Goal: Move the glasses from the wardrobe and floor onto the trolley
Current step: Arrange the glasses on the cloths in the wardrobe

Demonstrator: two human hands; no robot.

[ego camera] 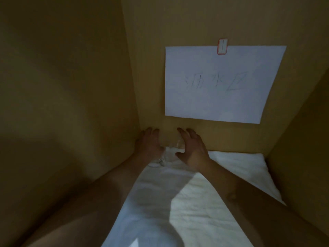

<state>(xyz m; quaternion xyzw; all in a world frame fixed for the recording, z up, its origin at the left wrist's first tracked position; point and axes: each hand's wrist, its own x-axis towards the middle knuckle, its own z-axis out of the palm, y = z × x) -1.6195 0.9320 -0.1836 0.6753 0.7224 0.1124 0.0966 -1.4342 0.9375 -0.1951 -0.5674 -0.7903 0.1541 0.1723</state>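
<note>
Clear glassware (pixel 170 151) stands in the back left corner of the wardrobe compartment, on a white towel (pixel 204 189); in the dim light I cannot tell if it is one glass or two. My left hand (pixel 147 142) lies against its left side with fingers stretched toward the back wall. My right hand (pixel 193 148) is at its right side, fingers spread and slightly bent, thumb near the glass. Neither hand plainly closes round it. The trolley is out of view.
Wooden walls close in on the left (pixel 71 86), the back (pixel 146 50) and the right (pixel 302 131). A white paper sheet (pixel 220 82) with handwriting is taped to the back wall above the hands. The towel covers the shelf floor.
</note>
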